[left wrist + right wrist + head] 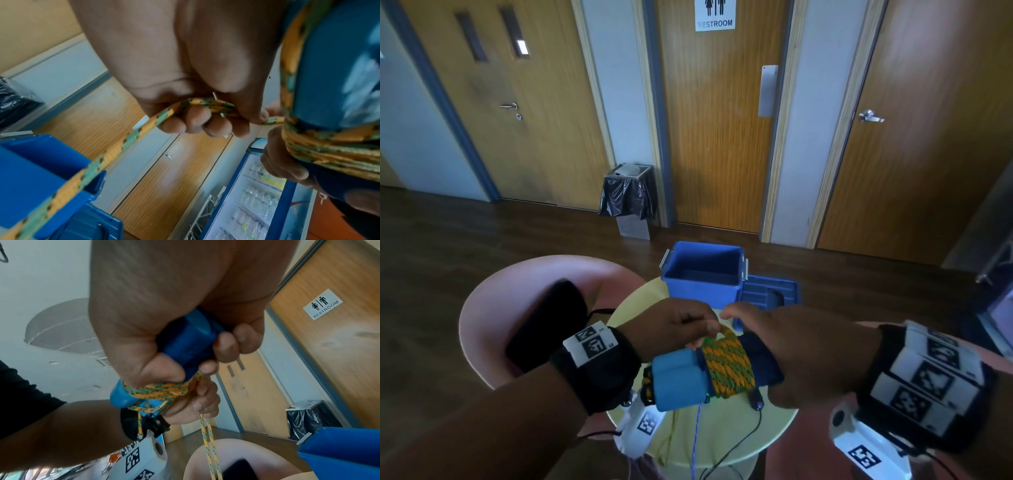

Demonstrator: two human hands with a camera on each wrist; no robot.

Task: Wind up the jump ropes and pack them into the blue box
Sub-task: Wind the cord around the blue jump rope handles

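A yellow-and-green jump rope (727, 368) is wound in tight turns around its two blue handles (678, 380), held side by side above a small round table (774, 425). My right hand (784, 346) grips the far ends of the handles (185, 344). My left hand (681, 329) pinches a loop of the loose rope (205, 104) just above the winding, fingers curled round it. Two strands of rope (208, 443) hang down from the left hand. The open blue box (702, 270) stands at the table's far edge, just beyond both hands.
The blue box's lid (770, 291) lies flat to the box's right. A pink chair (493, 308) with a black pouch (548, 322) stands left of the table. A black cable (743, 442) and a thin blue cord (697, 442) trail over the table. A bin (628, 195) stands by the doors.
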